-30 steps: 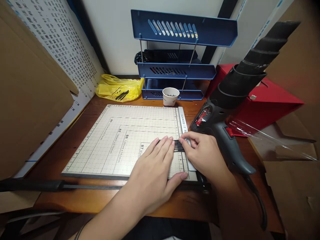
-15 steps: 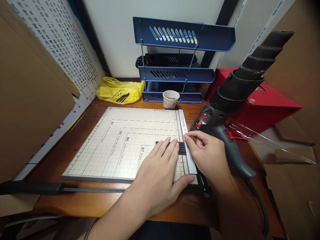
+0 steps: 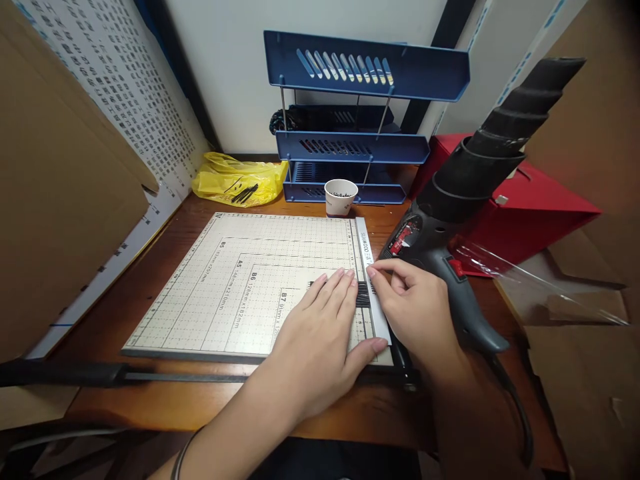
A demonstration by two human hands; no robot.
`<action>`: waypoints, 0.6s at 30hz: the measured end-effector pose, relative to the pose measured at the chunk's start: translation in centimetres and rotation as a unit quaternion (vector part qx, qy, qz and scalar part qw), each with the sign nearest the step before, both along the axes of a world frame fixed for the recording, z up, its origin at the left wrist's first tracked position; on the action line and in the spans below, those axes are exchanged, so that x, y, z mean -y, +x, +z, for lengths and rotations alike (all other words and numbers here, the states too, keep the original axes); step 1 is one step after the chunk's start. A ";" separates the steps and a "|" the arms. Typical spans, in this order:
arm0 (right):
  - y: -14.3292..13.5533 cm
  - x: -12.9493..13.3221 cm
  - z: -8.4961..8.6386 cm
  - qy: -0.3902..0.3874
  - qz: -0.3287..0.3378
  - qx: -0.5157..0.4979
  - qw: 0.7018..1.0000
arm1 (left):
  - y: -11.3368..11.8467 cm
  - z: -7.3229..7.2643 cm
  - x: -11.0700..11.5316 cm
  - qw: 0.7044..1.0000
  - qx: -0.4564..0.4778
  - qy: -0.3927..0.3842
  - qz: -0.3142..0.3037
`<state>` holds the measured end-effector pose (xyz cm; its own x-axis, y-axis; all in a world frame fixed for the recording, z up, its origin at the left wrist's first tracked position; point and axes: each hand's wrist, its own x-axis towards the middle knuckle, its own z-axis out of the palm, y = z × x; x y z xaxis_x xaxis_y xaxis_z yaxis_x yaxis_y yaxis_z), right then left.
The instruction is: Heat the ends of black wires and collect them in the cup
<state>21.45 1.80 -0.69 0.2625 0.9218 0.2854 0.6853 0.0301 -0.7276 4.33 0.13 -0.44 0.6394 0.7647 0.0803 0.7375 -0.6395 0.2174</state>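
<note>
Head view: left hand [image 3: 315, 340], fingers extended, is pressing black strips [image 3: 363, 295] onto gridded board [image 3: 200, 287] right of centre, apparently preventing slippage, while right hand [image 3: 423, 303] is curling beside white guide [image 3: 381, 323], grip unclear.

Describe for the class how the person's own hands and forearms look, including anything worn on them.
The left hand and right hand wear no gloves, and no ring shows, though some right fingers are partly hidden. No sleeve shows on either forearm. A thin, dark, plain-looking band circles the left forearm; none shows on the right.
</note>
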 end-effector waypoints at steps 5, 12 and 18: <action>0.0 0.1 0.2 -0.006 0.010 0.008 1.000 | 0.3 0.0 -0.2 1.000 -0.002 -0.027 -0.003; 0.5 0.5 0.5 -0.026 0.053 0.017 0.998 | 0.2 0.2 -0.1 1.000 0.004 -0.027 0.001; 0.8 0.4 0.6 -0.064 0.088 0.034 0.993 | -0.4 0.6 -0.5 0.999 -0.017 0.022 0.033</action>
